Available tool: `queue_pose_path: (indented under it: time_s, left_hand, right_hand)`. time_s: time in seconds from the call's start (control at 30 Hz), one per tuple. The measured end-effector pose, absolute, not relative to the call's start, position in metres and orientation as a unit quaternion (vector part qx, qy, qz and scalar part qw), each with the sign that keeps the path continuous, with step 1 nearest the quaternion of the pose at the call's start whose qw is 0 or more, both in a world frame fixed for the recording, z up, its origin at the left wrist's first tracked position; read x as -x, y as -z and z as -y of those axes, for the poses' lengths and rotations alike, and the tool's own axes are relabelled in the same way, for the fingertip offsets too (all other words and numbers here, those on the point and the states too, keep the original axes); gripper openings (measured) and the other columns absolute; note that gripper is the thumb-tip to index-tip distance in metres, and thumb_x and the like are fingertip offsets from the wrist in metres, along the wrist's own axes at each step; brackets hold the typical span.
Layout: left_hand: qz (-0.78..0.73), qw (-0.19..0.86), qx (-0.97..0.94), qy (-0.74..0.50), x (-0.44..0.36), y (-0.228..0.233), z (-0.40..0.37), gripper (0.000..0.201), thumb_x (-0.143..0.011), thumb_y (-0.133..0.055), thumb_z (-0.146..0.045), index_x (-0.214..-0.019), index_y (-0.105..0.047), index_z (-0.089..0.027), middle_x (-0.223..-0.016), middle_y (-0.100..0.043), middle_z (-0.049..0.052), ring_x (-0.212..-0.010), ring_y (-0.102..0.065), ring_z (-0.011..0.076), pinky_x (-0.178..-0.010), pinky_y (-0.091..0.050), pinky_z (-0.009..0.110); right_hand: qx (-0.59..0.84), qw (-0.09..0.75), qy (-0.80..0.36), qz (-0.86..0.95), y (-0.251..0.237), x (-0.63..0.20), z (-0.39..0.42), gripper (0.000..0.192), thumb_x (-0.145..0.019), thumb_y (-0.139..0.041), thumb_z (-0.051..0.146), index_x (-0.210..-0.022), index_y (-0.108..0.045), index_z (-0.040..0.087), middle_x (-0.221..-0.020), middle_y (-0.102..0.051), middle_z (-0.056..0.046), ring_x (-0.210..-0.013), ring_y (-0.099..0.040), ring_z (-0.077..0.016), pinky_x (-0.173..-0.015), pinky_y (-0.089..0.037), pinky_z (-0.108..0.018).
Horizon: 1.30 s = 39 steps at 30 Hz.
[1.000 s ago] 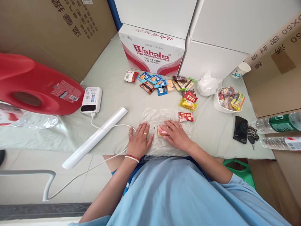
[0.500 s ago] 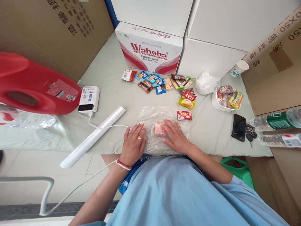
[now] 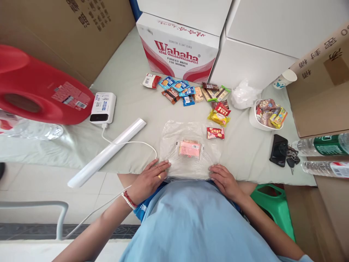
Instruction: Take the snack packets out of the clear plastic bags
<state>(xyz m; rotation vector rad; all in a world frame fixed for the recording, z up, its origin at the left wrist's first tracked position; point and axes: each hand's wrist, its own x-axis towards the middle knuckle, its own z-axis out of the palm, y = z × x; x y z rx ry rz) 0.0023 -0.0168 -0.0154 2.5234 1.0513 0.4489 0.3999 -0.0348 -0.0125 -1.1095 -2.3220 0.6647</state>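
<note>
left hand [image 3: 149,177] flat, fingers spread, pressing the near-left corner of the clear plastic bag [image 3: 191,151]; nothing gripped. right hand [image 3: 224,177] also flat and open on the bag's near-right edge. bag lies flat on the surface [image 3: 131,87] right in front of the torso, pink snack packet [image 3: 190,149] inside it near the middle, clear of both hands. red snack packet [image 3: 215,133] sits just beside the bag's far-right corner. white roll [image 3: 107,153] and cable [image 3: 128,143] lie to the left, bowl of snacks [image 3: 265,114] to the right.
</note>
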Motion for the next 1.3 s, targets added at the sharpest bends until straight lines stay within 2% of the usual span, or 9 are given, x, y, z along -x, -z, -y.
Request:
queue_pose_path:
  time_s: [0.23,0.4,0.57,0.7,0.8,0.93,1.03,1.2,1.3]
  left_hand:
    - [-0.435,0.276,-0.827,-0.226,-0.001,-0.008,0.026,0.021,-0.103,-0.048,-0.023,-0.113,-0.066,-0.024,-0.117,-0.077,0.004,-0.118,-0.07,0.0186,-0.119,-0.042,0.044]
    - [-0.58,0.268,-0.722,-0.264,-0.013,-0.021,-0.005,0.024,-0.1,-0.054,-0.042,-0.103,-0.069,-0.023,-0.11,-0.078,0.005,-0.106,-0.072,0.0231,-0.097,-0.056,0.038]
    - [-0.671,0.26,-0.658,-0.222,-0.037,-0.02,-0.051,0.027,-0.095,-0.05,-0.041,-0.094,-0.069,-0.022,-0.097,-0.076,0.006,-0.093,-0.071,0.025,-0.088,-0.054,0.038]
    - [-0.682,0.216,-0.678,-0.171,-0.054,-0.006,-0.071,0.026,-0.093,-0.048,-0.036,-0.086,-0.068,-0.021,-0.091,-0.074,0.01,-0.096,-0.066,0.0302,-0.089,-0.051,0.044]
    - [-0.682,0.18,-0.688,-0.168,-0.06,0.001,-0.074,0.026,-0.093,-0.048,-0.035,-0.089,-0.068,-0.02,-0.094,-0.072,0.012,-0.1,-0.063,0.0328,-0.091,-0.049,0.047]
    - [-0.691,0.068,-0.665,-0.274,-0.063,-0.009,-0.063,0.027,-0.092,-0.052,-0.028,-0.107,-0.069,-0.015,-0.112,-0.067,0.018,-0.112,-0.058,0.0338,-0.099,-0.045,0.05]
    - [-0.655,-0.01,-0.678,-0.334,-0.074,-0.025,-0.048,0.026,-0.094,-0.05,-0.022,-0.111,-0.069,-0.019,-0.115,-0.067,0.016,-0.118,-0.056,0.0327,-0.103,-0.04,0.052]
    - [-0.505,0.078,-0.828,-0.23,-0.113,-0.027,-0.038,0.034,-0.099,-0.045,-0.02,-0.126,-0.067,-0.023,-0.125,-0.07,0.012,-0.125,-0.059,0.0293,-0.1,-0.042,0.047]
    - [-0.506,0.098,-0.839,-0.177,-0.128,-0.017,-0.044,0.036,-0.102,-0.044,-0.022,-0.132,-0.065,-0.021,-0.131,-0.069,0.014,-0.125,-0.059,0.0293,-0.098,-0.045,0.046]
  right_hand:
    - [0.376,0.21,-0.387,0.816,-0.034,-0.399,0.028,0.016,-0.104,-0.051,0.019,-0.11,-0.066,0.025,-0.102,-0.074,-0.006,-0.098,-0.068,-0.0199,-0.09,-0.058,-0.038]
    - [0.468,0.234,-0.347,0.778,-0.055,-0.397,-0.016,0.018,-0.105,-0.052,0.03,-0.104,-0.07,0.025,-0.092,-0.07,-0.005,-0.087,-0.067,-0.0187,-0.079,-0.053,-0.032]
    - [0.538,0.256,-0.324,0.735,-0.041,-0.389,-0.066,0.019,-0.099,-0.056,0.034,-0.098,-0.072,0.023,-0.089,-0.07,-0.004,-0.078,-0.065,-0.0176,-0.073,-0.05,-0.029]
    - [0.593,0.211,-0.304,0.716,-0.013,-0.383,-0.084,0.016,-0.093,-0.057,0.029,-0.089,-0.071,0.022,-0.091,-0.074,-0.004,-0.082,-0.067,-0.0191,-0.077,-0.048,-0.029]
    - [0.623,0.164,-0.276,0.714,0.001,-0.38,-0.084,0.016,-0.092,-0.055,0.027,-0.089,-0.071,0.023,-0.088,-0.074,-0.003,-0.08,-0.066,-0.0191,-0.074,-0.046,-0.028]
    - [0.643,0.152,-0.253,0.706,0.006,-0.376,-0.079,0.017,-0.093,-0.054,0.028,-0.091,-0.07,0.023,-0.088,-0.074,-0.003,-0.079,-0.066,-0.0189,-0.071,-0.043,-0.028]
    - [0.649,0.152,-0.252,0.701,0.005,-0.374,-0.078,0.017,-0.093,-0.054,0.028,-0.091,-0.07,0.023,-0.09,-0.075,-0.003,-0.079,-0.066,-0.0188,-0.069,-0.043,-0.027]
    - [0.639,0.13,-0.256,0.714,-0.002,-0.375,-0.083,0.018,-0.094,-0.055,0.031,-0.09,-0.071,0.023,-0.082,-0.073,-0.002,-0.073,-0.065,-0.0185,-0.066,-0.044,-0.027]
    - [0.606,0.182,-0.223,0.742,-0.01,-0.378,-0.091,0.025,-0.098,-0.055,0.037,-0.104,-0.074,0.022,-0.1,-0.075,-0.007,-0.089,-0.068,-0.0208,-0.075,-0.052,-0.03]
